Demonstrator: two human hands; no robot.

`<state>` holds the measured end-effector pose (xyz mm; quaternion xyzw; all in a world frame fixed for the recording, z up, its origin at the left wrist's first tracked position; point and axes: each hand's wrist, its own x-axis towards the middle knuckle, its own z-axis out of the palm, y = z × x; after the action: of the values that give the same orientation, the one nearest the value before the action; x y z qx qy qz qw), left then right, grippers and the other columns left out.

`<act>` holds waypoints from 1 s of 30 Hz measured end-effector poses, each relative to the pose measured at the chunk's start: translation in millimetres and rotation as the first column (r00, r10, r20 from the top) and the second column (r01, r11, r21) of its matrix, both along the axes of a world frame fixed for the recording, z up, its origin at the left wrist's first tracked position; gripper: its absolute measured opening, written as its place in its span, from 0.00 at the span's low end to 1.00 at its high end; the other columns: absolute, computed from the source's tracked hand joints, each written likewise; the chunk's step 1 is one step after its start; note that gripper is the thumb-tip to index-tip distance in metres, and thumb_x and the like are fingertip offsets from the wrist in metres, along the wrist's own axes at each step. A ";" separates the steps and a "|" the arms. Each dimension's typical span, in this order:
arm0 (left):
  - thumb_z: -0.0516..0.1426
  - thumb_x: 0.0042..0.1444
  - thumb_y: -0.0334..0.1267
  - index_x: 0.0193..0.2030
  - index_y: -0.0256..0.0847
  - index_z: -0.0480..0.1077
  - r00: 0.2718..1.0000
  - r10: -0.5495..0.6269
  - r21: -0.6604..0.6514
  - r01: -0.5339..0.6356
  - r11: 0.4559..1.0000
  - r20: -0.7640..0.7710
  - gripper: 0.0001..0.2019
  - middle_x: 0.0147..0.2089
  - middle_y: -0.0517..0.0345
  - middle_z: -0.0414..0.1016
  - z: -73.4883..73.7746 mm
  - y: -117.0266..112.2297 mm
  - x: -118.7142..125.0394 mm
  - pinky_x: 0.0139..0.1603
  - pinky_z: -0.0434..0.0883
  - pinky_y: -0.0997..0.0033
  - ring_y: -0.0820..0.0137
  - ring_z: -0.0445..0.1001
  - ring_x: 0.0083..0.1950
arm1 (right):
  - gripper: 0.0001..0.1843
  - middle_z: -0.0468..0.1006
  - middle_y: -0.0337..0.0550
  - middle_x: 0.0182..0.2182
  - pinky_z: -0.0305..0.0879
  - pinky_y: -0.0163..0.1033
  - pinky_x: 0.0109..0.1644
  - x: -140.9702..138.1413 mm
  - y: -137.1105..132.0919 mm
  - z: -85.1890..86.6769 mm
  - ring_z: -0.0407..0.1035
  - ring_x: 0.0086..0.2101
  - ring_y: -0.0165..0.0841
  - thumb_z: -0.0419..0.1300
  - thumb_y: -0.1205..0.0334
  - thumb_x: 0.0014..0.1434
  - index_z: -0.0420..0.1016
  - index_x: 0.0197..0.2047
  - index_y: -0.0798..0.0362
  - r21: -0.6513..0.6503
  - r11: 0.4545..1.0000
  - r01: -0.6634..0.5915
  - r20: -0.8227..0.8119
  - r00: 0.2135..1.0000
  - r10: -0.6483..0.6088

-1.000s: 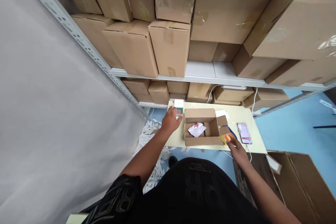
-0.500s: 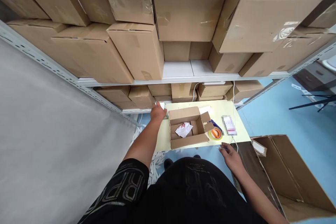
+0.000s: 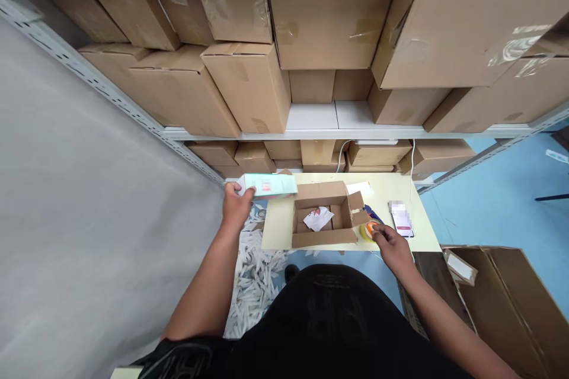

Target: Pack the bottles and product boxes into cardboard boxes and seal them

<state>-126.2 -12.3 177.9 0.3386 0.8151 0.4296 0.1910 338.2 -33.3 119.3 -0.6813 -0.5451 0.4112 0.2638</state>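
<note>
My left hand (image 3: pixel 237 204) grips one end of a slim pale green and white box (image 3: pixel 269 185), held level above the table's left end. Right of it stands an open cardboard box (image 3: pixel 323 239) with its flaps up. A crumpled white sheet with a reddish print (image 3: pixel 318 218) lies inside. My right hand (image 3: pixel 391 249) is at the right edge of an orange and yellow tape roll (image 3: pixel 367 231), thumb and fingers closed on its rim, which they partly cover. Just behind the roll is a blue tool (image 3: pixel 371 213), its kind unclear.
A phone (image 3: pixel 401 219) and a white paper (image 3: pixel 361 188) lie on the pale yellow table (image 3: pixel 278 228). Shelves of cardboard boxes (image 3: pixel 331 23) rise behind. A large open carton (image 3: pixel 502 290) stands at right; white paper strips (image 3: pixel 258 284) cover the floor at left. A white cable (image 3: pixel 412 160) hangs down.
My left hand has come left and nearer, bringing the pale green box into view. My right hand has moved up onto the tape roll. The view has shifted slightly.
</note>
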 end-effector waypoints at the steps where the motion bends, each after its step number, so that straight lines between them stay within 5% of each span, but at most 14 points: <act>1: 0.61 0.52 0.50 0.42 0.47 0.55 0.993 -0.032 0.063 0.025 0.998 0.115 0.20 0.38 0.62 0.68 2.3 -7.0 14.2 0.31 0.74 0.69 0.69 0.73 0.34 | 0.21 0.84 0.46 0.49 0.71 0.48 0.54 -9.2 3.4 3.1 0.77 0.49 0.46 0.59 0.44 0.60 0.80 0.48 0.49 0.012 0.999 -0.035 -0.024 0.999 0.035; 4: 0.61 0.50 0.50 0.40 0.47 0.54 0.920 -0.164 0.183 0.103 0.978 0.357 0.21 0.41 0.62 0.69 -2.3 -20.6 62.9 0.29 0.75 0.71 0.69 0.74 0.36 | 0.24 0.83 0.47 0.51 0.71 0.47 0.56 -42.7 13.5 12.1 0.76 0.52 0.45 0.60 0.45 0.61 0.78 0.55 0.49 0.012 0.987 -0.158 -0.105 0.982 0.158; 7: 0.60 0.50 0.50 0.40 0.47 0.52 0.831 -0.241 0.171 0.178 0.969 0.502 0.21 0.44 0.60 0.71 -20.4 -28.1 106.4 0.31 0.76 0.70 0.68 0.76 0.39 | 0.28 0.82 0.48 0.53 0.72 0.46 0.56 -72.6 22.7 19.4 0.76 0.53 0.44 0.58 0.43 0.64 0.75 0.61 0.48 -0.013 0.968 -0.249 -0.151 0.958 0.244; 11: 0.59 0.55 0.50 0.44 0.48 0.53 0.813 -0.282 0.058 0.295 0.954 0.510 0.19 0.47 0.56 0.75 -46.0 -34.0 135.5 0.40 0.78 0.63 0.64 0.79 0.43 | 0.25 0.84 0.50 0.48 0.70 0.46 0.54 -85.4 30.8 19.2 0.77 0.51 0.47 0.54 0.44 0.66 0.78 0.56 0.51 -0.027 0.965 -0.262 0.024 0.965 0.263; 15: 0.58 0.60 0.51 0.49 0.44 0.60 0.882 -0.394 -0.106 0.432 0.896 0.259 0.18 0.47 0.49 0.78 -57.1 -32.6 135.4 0.50 0.74 0.55 0.57 0.79 0.48 | 0.25 0.83 0.52 0.49 0.69 0.44 0.51 -83.8 36.4 7.4 0.76 0.50 0.46 0.52 0.45 0.67 0.77 0.55 0.52 -0.048 0.960 -0.274 0.199 0.940 0.278; 21: 0.58 0.62 0.49 0.52 0.38 0.72 0.830 -0.556 -0.198 0.538 0.819 -0.048 0.18 0.66 0.35 0.70 -80.8 -32.0 128.7 0.70 0.61 0.49 0.48 0.65 0.71 | 0.27 0.79 0.59 0.51 0.66 0.44 0.55 -90.7 39.7 -14.1 0.73 0.52 0.47 0.55 0.50 0.66 0.73 0.60 0.59 -0.056 0.936 -0.346 0.398 0.852 0.339; 24: 0.61 0.59 0.46 0.53 0.38 0.75 0.802 -0.596 -0.229 0.574 0.786 -0.035 0.19 0.73 0.37 0.62 -99.7 -42.7 122.4 0.75 0.55 0.49 0.48 0.57 0.76 | 0.28 0.75 0.58 0.55 0.63 0.45 0.60 -79.2 28.6 -24.0 0.69 0.56 0.46 0.56 0.53 0.64 0.70 0.63 0.59 0.088 0.926 -0.366 0.443 0.848 0.292; 27: 0.61 0.59 0.44 0.56 0.38 0.74 0.793 -0.609 -0.214 0.599 0.772 0.024 0.20 0.73 0.40 0.63 -111.7 -60.4 110.9 0.74 0.57 0.50 0.50 0.59 0.75 | 0.23 0.75 0.54 0.52 0.66 0.47 0.57 -51.1 10.0 -34.9 0.70 0.53 0.46 0.55 0.50 0.63 0.75 0.55 0.54 0.190 0.935 -0.299 0.382 0.900 0.210; 30: 0.57 0.62 0.45 0.64 0.39 0.68 0.812 -0.578 -0.208 0.581 0.787 0.081 0.25 0.72 0.41 0.65 -114.5 -79.4 97.3 0.69 0.65 0.54 0.55 0.68 0.70 | 0.19 0.78 0.48 0.37 0.70 0.48 0.48 -19.6 -4.0 -47.9 0.73 0.40 0.45 0.55 0.44 0.62 0.77 0.42 0.51 0.051 0.990 -0.129 0.284 0.953 0.109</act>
<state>-28.9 -91.8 63.4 0.5458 0.7133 0.2584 0.3557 318.6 -37.3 71.4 -0.6892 -0.6309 0.3066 0.1818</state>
